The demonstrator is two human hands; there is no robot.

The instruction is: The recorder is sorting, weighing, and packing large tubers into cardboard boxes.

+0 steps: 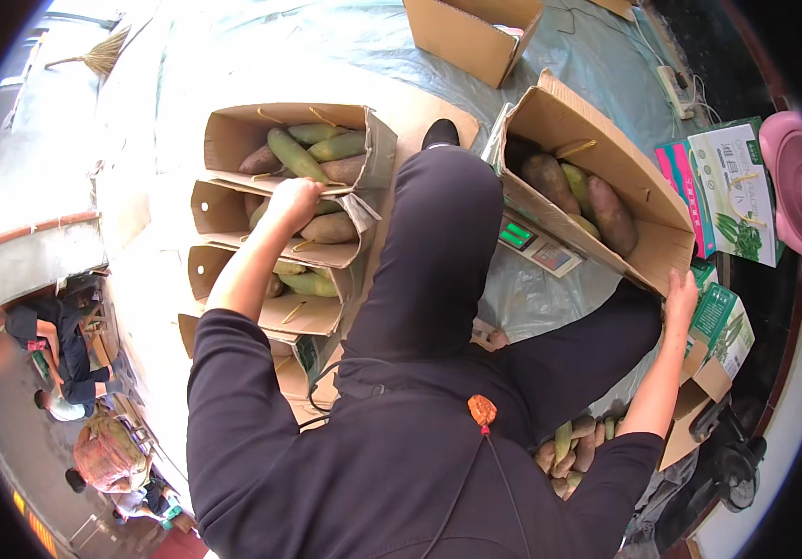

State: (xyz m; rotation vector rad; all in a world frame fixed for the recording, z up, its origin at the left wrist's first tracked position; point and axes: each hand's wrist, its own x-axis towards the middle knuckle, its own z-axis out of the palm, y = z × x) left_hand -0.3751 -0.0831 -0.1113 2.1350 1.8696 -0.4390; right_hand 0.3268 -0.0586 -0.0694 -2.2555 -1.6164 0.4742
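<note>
My left hand (pixel 297 203) is closed at the near rim of a cardboard box (pixel 226 140) on the left. A long green radish (pixel 295 154) slants from its fingers over other green and brownish radishes inside. My right hand (pixel 681 296) grips the lower right corner of a tilted-looking cardboard box (pixel 648 186), fingers partly hidden by its wall. Several large radishes (pixel 611 214), green and reddish-brown, lie in that box. Beneath it, partly covered, a digital scale (pixel 541 250) shows a lit green display.
More open boxes (pixel 303 312) of radishes line up below the left one. Loose radishes (pixel 569 452) pile by my right elbow. Printed cartons (pixel 732 191), a pink plastic item (pixel 792 177) and a black fan (pixel 732 466) stand right. Another box (pixel 466 37) sits ahead; people (pixel 61 345) are far left.
</note>
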